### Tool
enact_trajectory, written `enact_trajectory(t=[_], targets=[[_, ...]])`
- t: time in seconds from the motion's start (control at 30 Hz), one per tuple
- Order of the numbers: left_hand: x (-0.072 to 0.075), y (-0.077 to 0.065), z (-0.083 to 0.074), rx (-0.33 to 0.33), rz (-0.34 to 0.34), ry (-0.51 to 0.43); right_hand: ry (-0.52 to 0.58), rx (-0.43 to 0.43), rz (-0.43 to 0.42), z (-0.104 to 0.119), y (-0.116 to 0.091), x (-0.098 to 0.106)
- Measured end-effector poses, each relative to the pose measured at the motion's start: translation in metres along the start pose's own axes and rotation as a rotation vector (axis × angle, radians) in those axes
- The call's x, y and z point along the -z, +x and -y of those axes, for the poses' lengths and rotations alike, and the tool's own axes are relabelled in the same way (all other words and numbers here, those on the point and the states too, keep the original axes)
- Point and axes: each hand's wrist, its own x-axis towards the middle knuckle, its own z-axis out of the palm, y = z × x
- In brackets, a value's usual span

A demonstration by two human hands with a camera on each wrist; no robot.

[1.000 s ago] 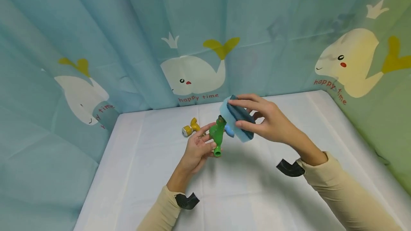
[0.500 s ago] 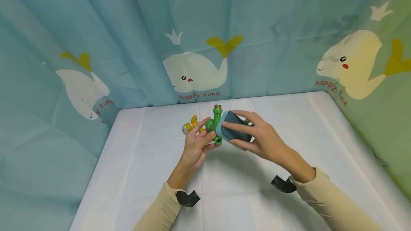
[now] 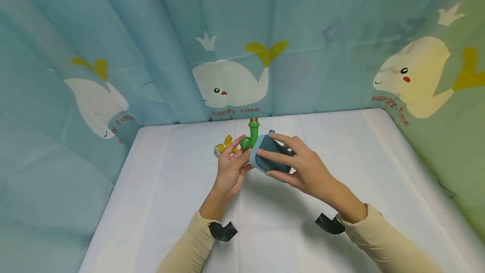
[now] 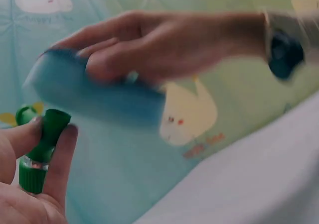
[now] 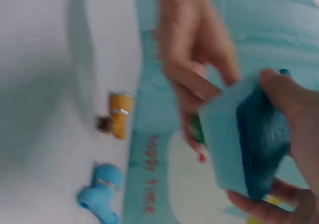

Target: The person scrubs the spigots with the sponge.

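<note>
Nearest, beige fabric sleeves (image 3: 187,243) reach in from below the glossy green tap with a threaded brass end (image 3: 254,132), one on each side of it, with curved black wrist mounts (image 3: 222,231) at the cuffs. Farther in, the left hand (image 3: 229,169) is just left of and below the green tap, pinching its body between thumb and fingers, as the left wrist view shows. The right hand (image 3: 308,169), right of and below the green tap, has thumb and fingers spaced around a thick block-shaped sponge of pale blue foam with a dark blue layer (image 3: 270,155), gripping it. In the head view the sponge covers the green tap's lower part; whether the two touch cannot be told.

The green tap is held above the white cloth-covered table (image 3: 163,188), brass end pointing away from the person. Left of the green tap, a yellow tap with a silver-coloured end (image 5: 119,123) lies on the table. A light blue tap (image 5: 102,189) lies there too, mostly hidden in the head view. Beyond the green tap hangs a blue-green curtain (image 3: 322,70) printed with white whales (image 3: 236,83) and red "happy time" lettering (image 3: 235,111).
</note>
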Motion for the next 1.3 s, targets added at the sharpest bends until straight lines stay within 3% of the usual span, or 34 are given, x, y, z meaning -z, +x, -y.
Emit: enact_trajectory(t=[0.2, 0.37, 0.57, 0.73, 0.9, 1.1, 1.3], targets=[[-0.008, 0.002, -0.002, 0.069, -0.066, -0.074, -0.157, 0.021, -0.090, 0.000, 0.000, -0.012], [-0.011, 0.003, -0.005, 0.064, -0.119, -0.065, -0.204, 0.075, -0.104, 0.003, 0.003, -0.012], [-0.012, 0.002, -0.009, 0.043, -0.104, -0.044, -0.218, 0.048, -0.143, -0.002, 0.004, -0.005], [-0.012, 0.000, -0.010, 0.014, -0.081, -0.017, -0.204, 0.087, -0.132, -0.001, 0.004, -0.005], [-0.013, -0.002, -0.009, -0.019, -0.056, -0.003, -0.198, 0.024, -0.183, -0.007, 0.007, 0.001], [-0.012, -0.002, -0.008, -0.014, -0.021, 0.009, -0.184, 0.071, -0.119, -0.007, 0.009, 0.002], [-0.013, -0.004, -0.010, 0.018, -0.026, 0.010, -0.224, 0.055, -0.226, -0.015, 0.008, 0.004]])
